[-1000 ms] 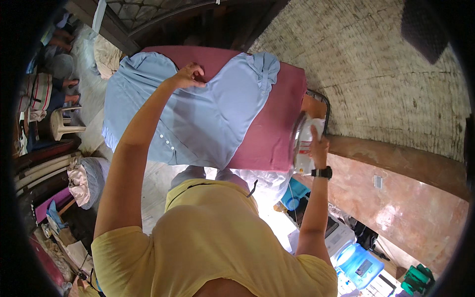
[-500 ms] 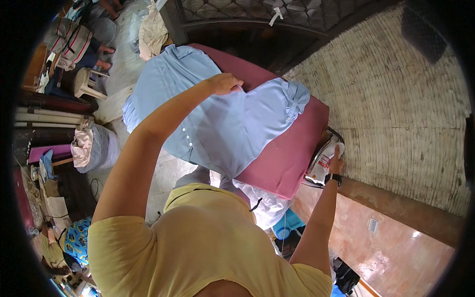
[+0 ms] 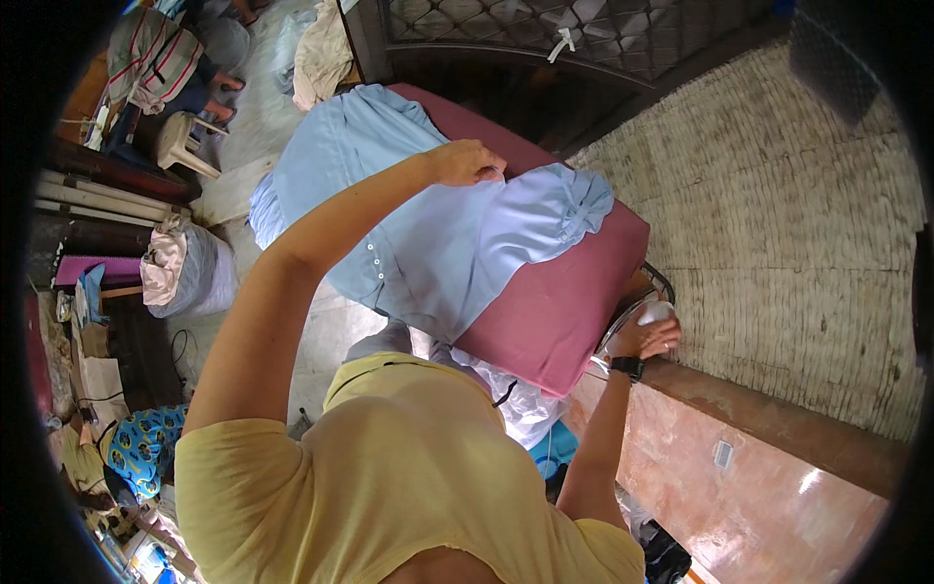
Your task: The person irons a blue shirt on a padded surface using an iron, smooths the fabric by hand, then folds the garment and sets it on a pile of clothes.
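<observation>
A light blue shirt (image 3: 428,243) with white buttons lies spread over a maroon padded ironing table (image 3: 545,331). Its gathered sleeve end (image 3: 584,204) rests toward the right side of the pad. My left hand (image 3: 469,163) pinches the shirt's far edge, near where the sleeve begins. Past the right end of the pad, my right hand (image 3: 650,336) is closed over the white iron (image 3: 657,312), which sits at the table's end. Much of the iron is hidden by the hand. A dark watch is on my right wrist.
A dark metal grille door (image 3: 525,49) stands beyond the table. On the right is a rough pale ledge (image 3: 759,243) above a pinkish wall. A stuffed plastic bag (image 3: 199,273) sits on the left. Farther off are a plastic stool (image 3: 185,146) and a seated person's legs.
My right hand has turned on the iron, its fingers now wrapped over the top. My left hand still pinches the shirt edge. The whole view has shifted slightly.
</observation>
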The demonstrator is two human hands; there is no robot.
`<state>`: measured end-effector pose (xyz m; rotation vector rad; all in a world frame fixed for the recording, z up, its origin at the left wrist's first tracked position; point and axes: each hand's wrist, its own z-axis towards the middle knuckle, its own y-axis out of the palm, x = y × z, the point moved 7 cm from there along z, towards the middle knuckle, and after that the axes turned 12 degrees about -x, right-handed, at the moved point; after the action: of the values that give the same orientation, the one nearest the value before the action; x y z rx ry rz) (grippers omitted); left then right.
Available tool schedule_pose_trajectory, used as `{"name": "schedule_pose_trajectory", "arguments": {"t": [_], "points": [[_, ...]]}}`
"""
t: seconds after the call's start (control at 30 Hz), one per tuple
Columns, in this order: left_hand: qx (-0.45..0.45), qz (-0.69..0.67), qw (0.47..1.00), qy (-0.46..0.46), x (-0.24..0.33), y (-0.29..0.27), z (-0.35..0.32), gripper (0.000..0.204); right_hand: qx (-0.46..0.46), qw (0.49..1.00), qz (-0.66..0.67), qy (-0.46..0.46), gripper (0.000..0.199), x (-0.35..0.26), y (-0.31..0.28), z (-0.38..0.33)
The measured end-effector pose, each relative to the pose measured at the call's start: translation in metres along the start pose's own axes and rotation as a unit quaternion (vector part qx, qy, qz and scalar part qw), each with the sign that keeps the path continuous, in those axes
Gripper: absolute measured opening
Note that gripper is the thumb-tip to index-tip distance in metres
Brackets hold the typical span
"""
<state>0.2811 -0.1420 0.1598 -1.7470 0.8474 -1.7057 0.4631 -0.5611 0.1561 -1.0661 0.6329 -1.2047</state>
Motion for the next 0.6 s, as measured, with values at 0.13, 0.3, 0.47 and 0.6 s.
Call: {"name": "schedule_pose_trajectory", "arguments": {"t": [0.13, 0.3, 0.47, 0.6], "points": [[0.035, -0.009, 0.999, 0.009, 0.029, -0.047, -0.005, 0.024, -0.440, 0.708, 0.482, -0.270, 0.017, -0.073, 0.146, -0.088], [0.027, -0.108, 0.993, -0.037, 0.049, -0.106, -0.039, 0.031, -0.756, 0.350, 0.347, -0.431, 0.034, -0.241, -0.045, -0.251], [0.140, 0.347, 0.927, -0.025, 0.110, -0.199, -0.067, 0.030, -0.721, 0.249, 0.408, -0.502, 0.053, -0.316, -0.045, -0.331], [0.313, -0.272, 0.905, 0.101, 0.184, -0.290, -0.104, 0.025, -0.761, 0.248, 0.412, -0.436, 0.063, -0.342, -0.044, -0.347]]}}
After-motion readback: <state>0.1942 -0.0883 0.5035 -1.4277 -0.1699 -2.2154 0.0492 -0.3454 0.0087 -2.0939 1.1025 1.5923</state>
